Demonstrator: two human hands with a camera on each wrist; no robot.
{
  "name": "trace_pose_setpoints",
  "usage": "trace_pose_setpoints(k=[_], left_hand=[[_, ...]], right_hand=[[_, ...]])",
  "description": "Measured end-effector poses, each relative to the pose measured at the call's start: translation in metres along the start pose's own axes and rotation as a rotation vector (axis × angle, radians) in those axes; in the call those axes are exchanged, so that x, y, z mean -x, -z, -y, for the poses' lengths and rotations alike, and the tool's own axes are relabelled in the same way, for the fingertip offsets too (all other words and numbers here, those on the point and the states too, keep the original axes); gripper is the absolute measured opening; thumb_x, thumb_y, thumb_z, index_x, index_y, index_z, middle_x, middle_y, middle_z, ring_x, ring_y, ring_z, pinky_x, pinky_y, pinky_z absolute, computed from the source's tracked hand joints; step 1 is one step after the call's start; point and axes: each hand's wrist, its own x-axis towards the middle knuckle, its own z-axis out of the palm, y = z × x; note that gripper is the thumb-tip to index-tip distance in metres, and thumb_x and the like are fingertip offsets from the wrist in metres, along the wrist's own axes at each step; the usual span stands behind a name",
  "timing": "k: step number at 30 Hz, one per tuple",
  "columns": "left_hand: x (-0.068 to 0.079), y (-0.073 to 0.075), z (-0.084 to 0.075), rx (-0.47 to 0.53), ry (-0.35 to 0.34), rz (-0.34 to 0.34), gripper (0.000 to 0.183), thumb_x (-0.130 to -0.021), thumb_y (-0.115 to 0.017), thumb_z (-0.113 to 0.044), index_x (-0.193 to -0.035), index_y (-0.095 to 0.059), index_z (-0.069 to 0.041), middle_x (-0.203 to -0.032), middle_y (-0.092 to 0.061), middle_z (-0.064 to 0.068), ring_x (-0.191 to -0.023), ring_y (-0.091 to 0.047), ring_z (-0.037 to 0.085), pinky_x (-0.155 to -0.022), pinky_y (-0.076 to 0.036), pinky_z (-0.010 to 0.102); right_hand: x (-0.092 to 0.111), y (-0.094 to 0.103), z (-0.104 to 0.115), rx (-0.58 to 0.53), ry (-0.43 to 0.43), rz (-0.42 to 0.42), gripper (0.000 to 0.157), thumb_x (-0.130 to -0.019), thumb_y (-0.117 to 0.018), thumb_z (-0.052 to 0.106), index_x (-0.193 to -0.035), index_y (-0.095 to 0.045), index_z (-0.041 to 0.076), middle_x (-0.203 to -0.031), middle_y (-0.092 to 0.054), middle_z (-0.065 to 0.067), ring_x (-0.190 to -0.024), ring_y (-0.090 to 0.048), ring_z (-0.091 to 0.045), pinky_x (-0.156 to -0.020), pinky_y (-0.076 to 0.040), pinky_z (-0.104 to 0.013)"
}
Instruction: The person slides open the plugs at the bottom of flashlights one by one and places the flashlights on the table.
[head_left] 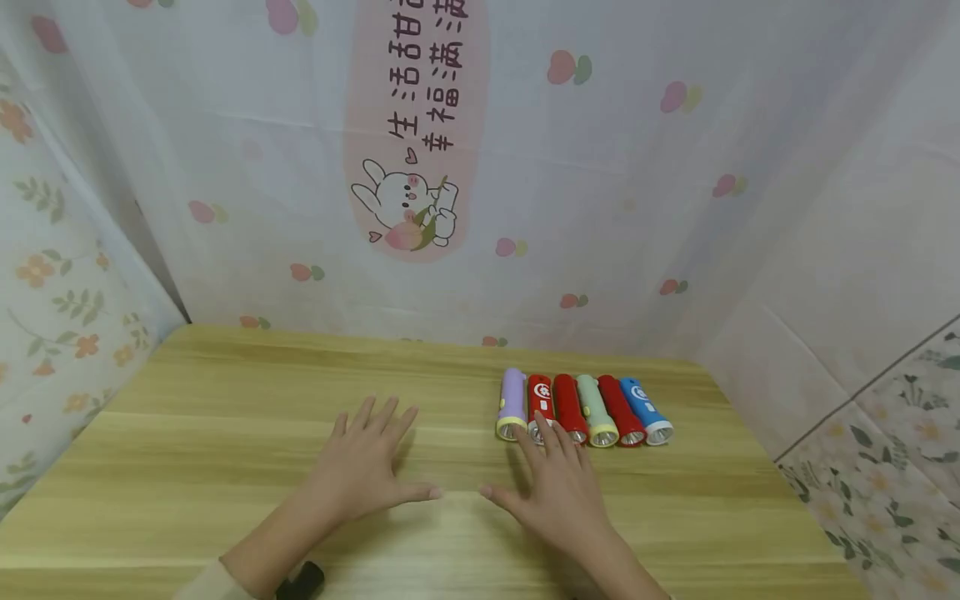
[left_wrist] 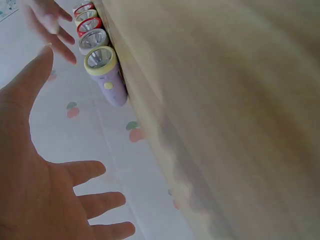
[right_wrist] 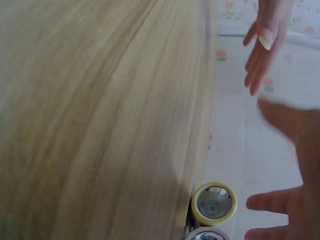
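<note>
Several flashlights lie side by side at the right of the table, lenses toward me. From left to right come a purple one [head_left: 513, 393], a red one with white print [head_left: 540, 393], a plain red one [head_left: 567, 404], a pale green one [head_left: 592, 400], another red one [head_left: 618, 407] and a blue one [head_left: 642, 406]. My right hand [head_left: 562, 492], fingers spread, hovers just in front of the row, its fingertips overlapping the lenses in the head view. Farther left, my left hand [head_left: 360, 471] is spread above the table and holds nothing. The right wrist view shows the purple flashlight's yellow rim [right_wrist: 194, 207] near my right fingers.
The wood-grain table [head_left: 247, 400] runs back to a white printed curtain [head_left: 600, 167]. More patterned cloth [head_left: 52, 275] hangs at the left side. A small black object [head_left: 302, 581] shows beside my left forearm at the near edge.
</note>
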Motion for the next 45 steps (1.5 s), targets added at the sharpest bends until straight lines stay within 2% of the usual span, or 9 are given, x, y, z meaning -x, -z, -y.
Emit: trace_pose_setpoints(k=[3, 6, 10, 15, 19, 25, 31, 38, 45], left_hand=[[-0.008, 0.004, -0.006, 0.001, -0.005, 0.005, 0.102, -0.079, -0.065, -0.078, -0.154, -0.043, -0.013, -0.161, -0.037, 0.022, -0.148, -0.030, 0.052, -0.113, -0.029, 0.076], [-0.019, 0.009, -0.014, 0.004, -0.008, 0.001, 0.087, -0.087, -0.068, -0.063, -0.153, -0.044, -0.011, -0.158, -0.041, 0.023, -0.145, -0.037, 0.051, -0.114, -0.032, 0.072], [-0.034, 0.017, -0.025, 0.005, -0.011, -0.015, 0.071, -0.093, -0.067, -0.051, -0.147, -0.050, -0.007, -0.148, -0.052, 0.022, -0.135, -0.051, 0.045, -0.110, -0.043, 0.062], [-0.055, 0.022, -0.034, 0.025, 0.019, 0.006, 0.062, -0.096, -0.064, -0.049, -0.140, -0.057, -0.006, -0.139, -0.061, 0.019, -0.126, -0.061, 0.038, -0.101, -0.054, 0.054], [-0.075, 0.016, -0.039, 0.095, 0.052, 0.037, 0.062, -0.096, -0.063, -0.050, -0.140, -0.058, -0.006, -0.138, -0.063, 0.017, -0.123, -0.064, 0.036, -0.097, -0.056, 0.053], [-0.104, 0.004, -0.040, 0.313, 0.050, 0.082, 0.060, -0.100, -0.058, -0.048, -0.143, -0.056, -0.007, -0.137, -0.065, 0.015, -0.122, -0.065, 0.034, -0.096, -0.057, 0.053], [-0.124, -0.007, -0.048, 0.487, 0.058, 0.116, 0.057, -0.103, -0.055, -0.041, -0.144, -0.053, -0.002, -0.128, -0.069, 0.018, -0.115, -0.068, 0.034, -0.095, -0.058, 0.050], [-0.142, -0.018, -0.058, 0.550, 0.114, 0.093, 0.059, -0.103, -0.054, -0.042, -0.144, -0.051, 0.000, -0.129, -0.068, 0.018, -0.120, -0.066, 0.034, -0.101, -0.054, 0.052], [-0.149, -0.029, -0.066, 0.616, 0.144, 0.105, 0.058, -0.102, -0.054, -0.040, -0.141, -0.052, 0.004, -0.132, -0.066, 0.021, -0.124, -0.062, 0.038, -0.103, -0.052, 0.054]], right_hand=[[-0.005, 0.002, 0.001, -0.035, -0.021, -0.016, 0.080, -0.082, -0.073, 0.064, -0.144, -0.056, 0.017, -0.152, -0.050, -0.016, -0.141, -0.047, -0.040, -0.108, -0.043, -0.068], [-0.009, 0.004, 0.001, -0.063, -0.048, -0.045, 0.074, -0.084, -0.076, 0.054, -0.142, -0.058, 0.012, -0.148, -0.055, -0.016, -0.136, -0.052, -0.038, -0.105, -0.047, -0.065], [-0.012, 0.007, 0.002, -0.098, -0.055, -0.094, 0.071, -0.085, -0.077, 0.050, -0.139, -0.061, 0.009, -0.143, -0.060, -0.016, -0.130, -0.057, -0.038, -0.104, -0.050, -0.060], [-0.017, 0.009, 0.004, -0.097, -0.040, -0.138, 0.067, -0.085, -0.077, 0.049, -0.135, -0.063, 0.006, -0.138, -0.063, -0.017, -0.125, -0.061, -0.037, -0.102, -0.053, -0.056], [-0.021, 0.011, 0.009, -0.102, -0.043, -0.149, 0.066, -0.087, -0.075, 0.051, -0.134, -0.064, 0.005, -0.136, -0.065, -0.015, -0.120, -0.064, -0.036, -0.099, -0.055, -0.053], [-0.030, 0.012, 0.018, -0.122, -0.044, -0.178, 0.063, -0.088, -0.073, 0.053, -0.129, -0.067, 0.005, -0.131, -0.068, -0.013, -0.113, -0.068, -0.033, -0.092, -0.059, -0.050], [-0.038, 0.012, 0.025, -0.159, -0.154, -0.198, 0.058, -0.085, -0.076, 0.053, -0.123, -0.070, 0.010, -0.120, -0.072, -0.010, -0.099, -0.072, -0.027, -0.070, -0.061, -0.044], [-0.045, 0.013, 0.028, -0.181, -0.184, -0.257, 0.049, -0.083, -0.080, 0.046, -0.116, -0.074, 0.011, -0.114, -0.074, -0.009, -0.092, -0.073, -0.025, -0.059, -0.058, -0.041], [-0.048, 0.012, 0.028, -0.189, -0.221, -0.244, 0.044, -0.084, -0.079, 0.044, -0.112, -0.074, 0.011, -0.110, -0.073, -0.008, -0.086, -0.072, -0.024, -0.054, -0.054, -0.041]])
